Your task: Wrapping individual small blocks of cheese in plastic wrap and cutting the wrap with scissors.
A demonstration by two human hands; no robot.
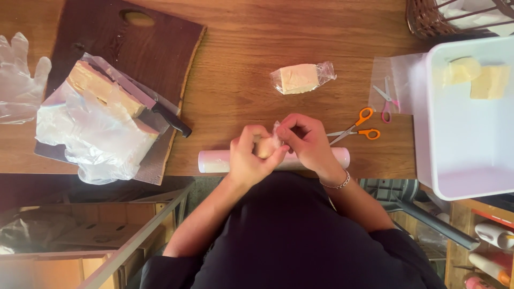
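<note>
— Pale, cream-coloured, that's all I can say of the small piece [264, 147] pinched between both hands at the near edge of the table [235, 80]; fingers cover most of it.

— Are the hands closed on it?

— Yes. The left hand [249, 158] curls round it from one side, the right hand [305, 140] presses thin clear film [277, 134] over it with bent fingers. How far the film goes round is hidden.

— What lies under the hands?

— One roll of film [214, 160] along the near edge; its middle is covered by the hands, only both ends show.

— Scissors?

— Two pairs. The orange-handled scissors [360, 127] lie just right of the right hand; small pink-handled scissors [386, 101] rest on a clear bag [399, 67] beyond.

— And finished pieces?

— One wrapped block [301, 78] sits mid-table. Two bare yellowish blocks [476, 77] lie in the white tub [460, 171] at the right edge, which is cut off by the frame.

— The left side?

— One dark wooden board [144, 51] carries a large slab [104, 91] half buried in crumpled plastic, so its size is hard to judge. One black-handled knife [166, 115] lies against it, blade partly covered. One clear glove [19, 75] lies at the far left edge, cropped. A wicker basket [428, 18] pokes in at the far right corner, mostly out of view.
</note>
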